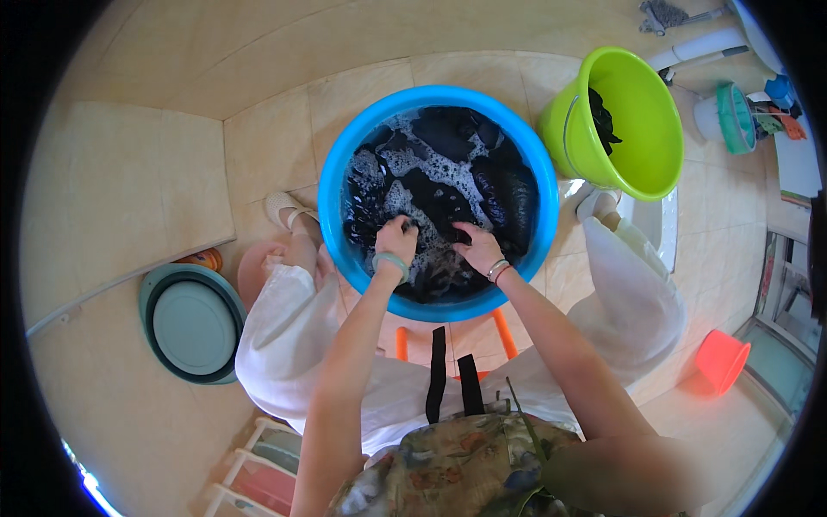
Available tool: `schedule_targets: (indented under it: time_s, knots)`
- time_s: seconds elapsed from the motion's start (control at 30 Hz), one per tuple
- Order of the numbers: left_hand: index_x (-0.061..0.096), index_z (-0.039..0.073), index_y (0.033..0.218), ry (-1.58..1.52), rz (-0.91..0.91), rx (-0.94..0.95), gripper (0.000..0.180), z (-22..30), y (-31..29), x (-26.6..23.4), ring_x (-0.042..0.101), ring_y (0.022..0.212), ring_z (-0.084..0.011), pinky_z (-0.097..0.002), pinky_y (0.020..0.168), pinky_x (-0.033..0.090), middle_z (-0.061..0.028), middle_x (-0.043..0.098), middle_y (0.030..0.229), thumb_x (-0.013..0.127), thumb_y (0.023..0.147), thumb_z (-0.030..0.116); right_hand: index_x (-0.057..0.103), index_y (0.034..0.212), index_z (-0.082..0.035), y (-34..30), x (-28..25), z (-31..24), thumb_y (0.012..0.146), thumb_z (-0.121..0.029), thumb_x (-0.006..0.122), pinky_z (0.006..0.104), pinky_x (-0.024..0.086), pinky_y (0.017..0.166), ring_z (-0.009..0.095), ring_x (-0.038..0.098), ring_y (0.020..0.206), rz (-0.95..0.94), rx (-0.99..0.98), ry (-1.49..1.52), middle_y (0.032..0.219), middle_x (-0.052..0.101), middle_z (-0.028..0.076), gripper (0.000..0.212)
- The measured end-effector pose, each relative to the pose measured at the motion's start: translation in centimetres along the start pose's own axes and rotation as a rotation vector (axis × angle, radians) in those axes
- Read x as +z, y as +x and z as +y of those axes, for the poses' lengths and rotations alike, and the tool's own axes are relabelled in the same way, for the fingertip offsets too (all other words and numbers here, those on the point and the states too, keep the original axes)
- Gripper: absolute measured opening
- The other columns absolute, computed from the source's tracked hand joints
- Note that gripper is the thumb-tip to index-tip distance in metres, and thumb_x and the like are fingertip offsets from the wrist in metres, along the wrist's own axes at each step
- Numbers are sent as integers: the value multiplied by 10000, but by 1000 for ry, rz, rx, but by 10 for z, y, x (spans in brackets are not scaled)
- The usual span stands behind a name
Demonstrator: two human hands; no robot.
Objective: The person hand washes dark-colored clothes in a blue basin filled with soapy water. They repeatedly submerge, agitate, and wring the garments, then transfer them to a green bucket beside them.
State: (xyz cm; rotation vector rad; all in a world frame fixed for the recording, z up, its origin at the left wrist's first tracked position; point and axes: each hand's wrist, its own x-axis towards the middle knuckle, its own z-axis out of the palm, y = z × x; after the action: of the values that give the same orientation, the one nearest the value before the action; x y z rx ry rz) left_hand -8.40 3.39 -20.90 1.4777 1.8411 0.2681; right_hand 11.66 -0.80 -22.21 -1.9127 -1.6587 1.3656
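A round blue basin (546, 185) stands in front of me, filled with foamy water and dark wet clothes (439, 198). White suds float between the folds of cloth. My left hand (397, 238), wearing a pale green bangle, is closed on the dark cloth near the basin's centre. A little to its right, my right hand (479, 248) has its fingers curled into the same dark cloth, with a bracelet and a red string at the wrist. Some fingertips of both hands are hidden by cloth and water.
At the basin's right stands a lime green bucket (646, 129) with dark cloth inside. A green folding basin (194, 332) leans at the left wall. A coral bucket (722, 362) sits far right. An orange-legged stool (505, 332) is under me, and a white rack (250, 465) stands lower left.
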Motion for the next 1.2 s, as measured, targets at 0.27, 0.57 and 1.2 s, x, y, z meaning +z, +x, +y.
schedule_targets:
  time_s: [0.27, 0.57, 1.2]
  knots:
    - [607, 54, 779, -980, -204, -258, 131, 119, -42, -88, 483, 654, -78, -218, 584, 387, 16, 549, 736, 484, 792, 97, 244, 1476, -78, 5, -4, -39, 622, -178, 859, 370, 285, 1130, 332, 317, 1375, -1, -169, 533, 1493, 297, 194, 1058]
    - [508, 49, 723, -1298, -325, -19, 89, 175, -87, -141, 384, 634, -78, -210, 563, 298, -9, 482, 765, 431, 766, 63, 454, 1333, -181, 2, -5, -30, 634, -222, 843, 404, 377, 1059, 359, 433, 1260, 173, -155, 258, 1425, 357, 192, 801]
    - [538, 261, 1274, 280, 43, 149, 629, 65, -17, -80, 441, 1246, -330, -478, 981, 391, -125, 433, 1365, 685, 693, 69, 605, 959, -41, -91, -133, -157, 729, 35, 636, 189, 386, 747, 49, 494, 827, 207, -86, 1081, 905, 546, -23, 244]
